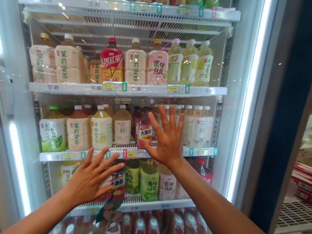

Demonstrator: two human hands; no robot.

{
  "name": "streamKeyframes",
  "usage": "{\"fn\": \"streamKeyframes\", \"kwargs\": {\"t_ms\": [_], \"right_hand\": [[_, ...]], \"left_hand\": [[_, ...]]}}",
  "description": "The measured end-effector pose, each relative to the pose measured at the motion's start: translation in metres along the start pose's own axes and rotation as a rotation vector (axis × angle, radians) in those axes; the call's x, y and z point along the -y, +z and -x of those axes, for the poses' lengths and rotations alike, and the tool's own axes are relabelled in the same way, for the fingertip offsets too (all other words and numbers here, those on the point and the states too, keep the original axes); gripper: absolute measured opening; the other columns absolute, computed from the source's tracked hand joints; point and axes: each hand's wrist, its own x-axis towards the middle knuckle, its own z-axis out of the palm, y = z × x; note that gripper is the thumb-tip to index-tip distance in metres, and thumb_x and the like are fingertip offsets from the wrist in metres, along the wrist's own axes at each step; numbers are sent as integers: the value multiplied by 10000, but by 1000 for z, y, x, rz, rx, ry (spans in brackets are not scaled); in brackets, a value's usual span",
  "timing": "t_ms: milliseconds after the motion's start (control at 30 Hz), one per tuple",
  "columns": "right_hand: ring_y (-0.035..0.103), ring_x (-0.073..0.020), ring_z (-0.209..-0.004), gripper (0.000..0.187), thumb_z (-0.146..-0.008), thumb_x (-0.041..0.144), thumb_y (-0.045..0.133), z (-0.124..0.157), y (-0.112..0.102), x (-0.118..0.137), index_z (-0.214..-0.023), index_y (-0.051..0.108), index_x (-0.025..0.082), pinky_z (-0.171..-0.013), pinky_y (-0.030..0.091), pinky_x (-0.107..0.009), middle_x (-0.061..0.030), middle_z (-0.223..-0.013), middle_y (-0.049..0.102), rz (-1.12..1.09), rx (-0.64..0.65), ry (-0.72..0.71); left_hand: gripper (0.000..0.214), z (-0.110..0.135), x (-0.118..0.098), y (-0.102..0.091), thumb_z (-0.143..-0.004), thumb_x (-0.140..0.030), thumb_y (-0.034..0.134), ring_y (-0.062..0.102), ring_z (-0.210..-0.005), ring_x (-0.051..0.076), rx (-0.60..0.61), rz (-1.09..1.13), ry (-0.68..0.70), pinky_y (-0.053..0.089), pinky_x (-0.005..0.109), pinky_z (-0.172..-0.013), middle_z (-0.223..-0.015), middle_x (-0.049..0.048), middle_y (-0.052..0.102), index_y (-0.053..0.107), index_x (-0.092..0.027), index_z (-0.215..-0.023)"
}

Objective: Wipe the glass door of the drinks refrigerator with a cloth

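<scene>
I face an open drinks cooler with several wire shelves (136, 88) of bottled tea. My left hand (91, 177) is stretched out with fingers spread, in front of a dark-labelled bottle (118, 185) on the lower shelf; it holds nothing. My right hand (166, 138) is raised higher, fingers spread and empty, in front of a red-labelled bottle (145, 131) on the shelf above. Whether either palm touches a bottle I cannot tell.
Large pale tea bottles (70, 65) fill the left of the shelves, slimmer ones (189, 63) the right. The cooler's door frame (288, 113) stands at right. Beyond it another cooler holds red boxes (309, 187). Bottles with white caps (139, 231) crowd the bottom shelf.
</scene>
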Motion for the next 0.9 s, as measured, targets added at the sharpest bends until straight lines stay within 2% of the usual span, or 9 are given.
{"fn": "streamKeyframes", "kwargs": {"t_ms": [67,167,233,400,467,667,733,833,900], "right_hand": [[52,-388,-1594,989,-921,573,599,0,0,0,-1655,-18,329,-1256,90,-723,-8,-1734,-73,-7,7,5],[68,-401,-1590,1027,-902,571,622,0,1,0,-1649,-49,353,-1246,98,-737,-8,-1735,-59,-8,8,13],[74,-409,-1588,1035,-899,573,622,0,1,0,-1646,-61,358,-1242,98,-742,-10,-1735,-53,-3,10,16],[68,-409,-1588,1031,-902,572,618,0,1,0,-1648,-59,351,-1248,93,-734,-4,-1733,-76,-5,12,8],[62,-407,-1589,1037,-901,572,621,0,1,0,-1646,-68,354,-1248,91,-736,-2,-1732,-81,-5,17,11],[64,-404,-1590,1012,-906,568,614,0,1,-1,-1652,-32,345,-1248,97,-738,1,-1734,-69,-9,-5,3],[72,-399,-1590,1020,-905,569,617,0,1,-1,-1650,-44,347,-1248,97,-737,-3,-1734,-54,-11,6,12],[69,-396,-1590,1026,-908,572,613,0,0,0,-1646,-65,352,-1243,98,-746,-12,-1733,-47,-11,16,15],[59,-397,-1591,1016,-913,570,610,0,0,0,-1649,-53,347,-1245,95,-742,-9,-1732,-64,-17,9,8]], "left_hand": [[927,2,13,-5,-884,-674,573,-31,-1605,294,7,4,-24,-83,550,-1309,-1727,-11,64,144,-342,-1635],[879,-31,51,-15,-927,-587,557,-137,-1584,314,-76,16,-269,-124,637,-1267,-1721,-4,-92,85,-367,-1635],[894,-47,59,-16,-924,-569,571,-159,-1575,329,-112,29,-365,-116,683,-1248,-1717,-6,-118,57,-386,-1632],[958,-20,18,-6,-873,-654,607,-91,-1592,338,-10,12,-139,-118,619,-1282,-1732,-6,-2,118,-348,-1638],[930,-20,19,-7,-879,-662,595,-65,-1598,326,19,2,-65,-110,602,-1290,-1732,-17,35,142,-364,-1634],[842,-98,74,-21,-946,-601,522,-167,-1575,344,-114,-10,-308,-94,708,-1242,-1726,17,-83,90,-382,-1634],[886,-98,62,-19,-925,-625,544,-162,-1574,356,-99,3,-277,-98,708,-1242,-1728,22,-63,82,-371,-1637],[941,-66,28,-10,-883,-663,584,-107,-1586,356,-24,13,-125,-115,667,-1264,-1734,15,57,112,-358,-1638],[929,-53,20,-7,-877,-670,588,-56,-1594,343,19,12,-33,-118,631,-1279,-1728,8,127,145,-363,-1634]]}}
